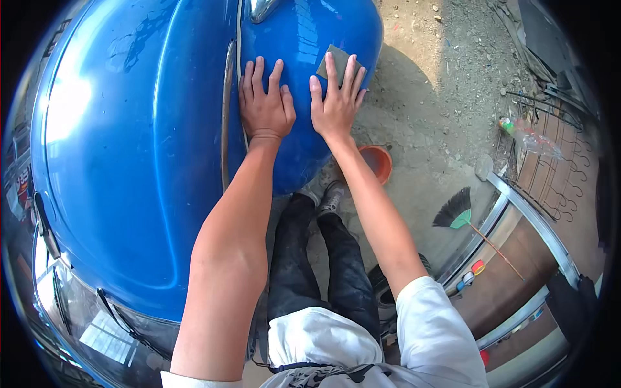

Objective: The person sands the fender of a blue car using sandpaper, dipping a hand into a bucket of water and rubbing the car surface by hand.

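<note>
My left hand [266, 110] lies flat on the glossy blue car fender [294, 45], fingers apart, its outer edge close to the seam beside the hood [116, 149]. Just to its right, my right hand [336, 111] presses a small olive-grey square of sandpaper [340, 63] against the fender's curved outer side. The fingers of that hand are stretched over the square and hide part of it. Both palms face the paint. A chrome trim strip [228, 116] runs along the hood edge left of my left hand.
An orange bucket [384, 165] stands by my feet, partly behind my right forearm. A broom [460, 213] with a green base leans at the right near a metal-framed panel [540, 226]. Wire hooks [569, 174] and a clear plastic bag [540, 142] lie beyond. The windshield [107, 336] is lower left.
</note>
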A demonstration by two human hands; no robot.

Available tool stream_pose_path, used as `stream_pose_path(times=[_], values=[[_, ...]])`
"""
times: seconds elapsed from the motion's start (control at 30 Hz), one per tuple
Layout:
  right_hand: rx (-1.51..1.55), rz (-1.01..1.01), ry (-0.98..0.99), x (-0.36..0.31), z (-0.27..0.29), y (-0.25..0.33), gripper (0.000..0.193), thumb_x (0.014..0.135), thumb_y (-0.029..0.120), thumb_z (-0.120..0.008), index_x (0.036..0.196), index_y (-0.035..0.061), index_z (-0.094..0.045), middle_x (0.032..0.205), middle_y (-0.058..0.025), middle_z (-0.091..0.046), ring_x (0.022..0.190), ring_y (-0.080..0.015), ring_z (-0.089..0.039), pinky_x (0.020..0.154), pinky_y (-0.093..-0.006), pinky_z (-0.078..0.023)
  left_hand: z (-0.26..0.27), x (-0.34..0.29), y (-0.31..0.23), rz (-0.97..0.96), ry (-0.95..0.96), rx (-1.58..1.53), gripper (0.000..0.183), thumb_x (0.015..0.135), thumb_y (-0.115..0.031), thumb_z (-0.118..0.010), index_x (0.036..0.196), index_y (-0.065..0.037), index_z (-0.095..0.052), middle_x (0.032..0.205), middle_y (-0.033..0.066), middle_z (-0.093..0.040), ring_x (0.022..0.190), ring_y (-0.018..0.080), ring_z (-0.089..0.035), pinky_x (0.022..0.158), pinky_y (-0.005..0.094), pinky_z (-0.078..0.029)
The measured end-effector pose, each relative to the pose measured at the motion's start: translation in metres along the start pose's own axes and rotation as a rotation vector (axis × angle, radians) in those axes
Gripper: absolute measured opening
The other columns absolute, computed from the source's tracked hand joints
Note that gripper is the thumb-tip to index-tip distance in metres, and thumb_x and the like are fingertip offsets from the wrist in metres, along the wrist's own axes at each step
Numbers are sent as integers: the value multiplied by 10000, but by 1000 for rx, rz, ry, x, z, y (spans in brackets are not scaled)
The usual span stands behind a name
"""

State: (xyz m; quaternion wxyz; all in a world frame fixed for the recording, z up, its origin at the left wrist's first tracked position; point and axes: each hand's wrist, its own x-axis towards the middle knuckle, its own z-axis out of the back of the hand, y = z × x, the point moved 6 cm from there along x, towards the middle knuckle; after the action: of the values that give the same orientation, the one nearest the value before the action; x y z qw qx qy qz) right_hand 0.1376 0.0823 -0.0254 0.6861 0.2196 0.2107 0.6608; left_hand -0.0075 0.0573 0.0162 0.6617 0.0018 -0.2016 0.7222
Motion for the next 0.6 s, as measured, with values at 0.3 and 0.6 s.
stream_pose_path(times=[0.3,0.6], values=[[36,-23,-124,40,4,4,573,997,538,-363,1523,313,-339,1609,-190,-183,1472,-477,-110,1121,-699,-146,1,6,-6,-23,-101,-32,425,914,-209,-519,1337,-193,-562,1433,135,-462,1372,350,-377,1132,458,-317],[55,-63,-24,40,17,-1,591,991,563,-355,1528,315,-332,1618,-184,-157,1482,-453,-102,1127,-693,-133,3,5,-9,-22,-119,-16,424,890,-205,-541,1312,-192,-582,1410,133,-478,1353,345,-397,1115,468,-336]])
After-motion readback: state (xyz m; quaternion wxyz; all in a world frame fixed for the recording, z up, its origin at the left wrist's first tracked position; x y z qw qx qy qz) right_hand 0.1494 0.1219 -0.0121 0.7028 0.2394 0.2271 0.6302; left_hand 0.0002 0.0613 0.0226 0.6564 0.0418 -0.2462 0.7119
